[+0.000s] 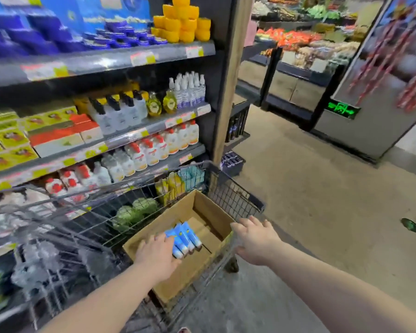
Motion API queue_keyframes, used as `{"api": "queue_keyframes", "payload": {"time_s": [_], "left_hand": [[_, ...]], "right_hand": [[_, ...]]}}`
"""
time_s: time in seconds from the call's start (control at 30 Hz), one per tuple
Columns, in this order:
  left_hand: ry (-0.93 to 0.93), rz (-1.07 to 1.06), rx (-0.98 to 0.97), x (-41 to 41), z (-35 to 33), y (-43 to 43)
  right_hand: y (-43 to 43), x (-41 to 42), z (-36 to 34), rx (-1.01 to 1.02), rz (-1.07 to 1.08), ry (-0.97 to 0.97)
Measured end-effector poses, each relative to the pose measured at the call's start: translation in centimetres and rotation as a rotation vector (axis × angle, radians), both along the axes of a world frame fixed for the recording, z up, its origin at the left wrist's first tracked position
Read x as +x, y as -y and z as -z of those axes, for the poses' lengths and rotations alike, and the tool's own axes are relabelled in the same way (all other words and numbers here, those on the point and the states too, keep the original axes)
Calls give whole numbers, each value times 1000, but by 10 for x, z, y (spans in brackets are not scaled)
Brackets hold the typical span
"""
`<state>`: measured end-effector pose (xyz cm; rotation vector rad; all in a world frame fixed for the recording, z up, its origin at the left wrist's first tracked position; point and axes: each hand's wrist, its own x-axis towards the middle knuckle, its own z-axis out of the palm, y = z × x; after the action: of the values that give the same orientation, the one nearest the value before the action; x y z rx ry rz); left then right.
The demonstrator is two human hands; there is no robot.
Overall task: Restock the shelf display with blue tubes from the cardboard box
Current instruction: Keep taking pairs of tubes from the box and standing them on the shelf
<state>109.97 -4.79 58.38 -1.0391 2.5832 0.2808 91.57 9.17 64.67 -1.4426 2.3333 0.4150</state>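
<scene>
An open cardboard box (209,212) sits in a wire shopping cart (235,195). Three blue tubes (186,237) lie side by side on its bottom. My left hand (157,254) is inside the box, fingers resting against the left side of the tubes; whether it grips them I cannot tell. My right hand (256,239) lies on the cart's right rim beside the box corner, fingers spread. The shelf unit (139,56) stands to the left, stocked with blue jars, bottles and boxes.
Yellow tubs (183,22) stack on the top shelf. Pump bottles (120,111) and red-capped bottles (154,150) fill the middle shelves. Green packs (135,212) lie low behind the cart's mesh. Beige floor (322,200) stretches right toward produce stands (298,44) and a grey wall.
</scene>
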Motion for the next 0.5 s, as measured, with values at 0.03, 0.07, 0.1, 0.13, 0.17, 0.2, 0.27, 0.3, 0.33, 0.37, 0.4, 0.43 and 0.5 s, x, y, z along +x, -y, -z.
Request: {"api": "queue_keyframes", "payload": {"time_s": [0.03,0.07,0.1,0.13,0.17,0.2,0.27,0.3,0.33,0.37,0.4,0.43,0.5], "left_hand": [[4,-19,11,-6,4,10],[7,-39,13,-10,6,21],[12,-60,14,-14,8,32],[23,-85,19,-16,11,43],[37,-112,31,-17,14,52],[52,-141,51,-17,19,58],[67,-194,93,-17,31,68],[71,-220,111,-18,38,71],[77,-244,126,-21,44,74],[83,-268,138,-23,50,77],[88,-292,152,-27,57,80],[97,-318,168,-31,63,82],[116,-363,203,-41,77,86]], "right_hand": [[15,-9,3,16,-17,4],[29,-18,7,26,-35,9],[43,-25,11,30,-52,15],[55,-32,17,35,-68,26],[67,-37,24,45,-83,41],[78,-41,31,59,-99,57],[100,-50,47,97,-139,78],[111,-54,55,114,-158,89],[122,-59,63,130,-171,106],[134,-64,72,144,-179,129],[145,-69,81,161,-186,153],[157,-74,92,182,-200,170],[178,-83,115,224,-230,186]]}}
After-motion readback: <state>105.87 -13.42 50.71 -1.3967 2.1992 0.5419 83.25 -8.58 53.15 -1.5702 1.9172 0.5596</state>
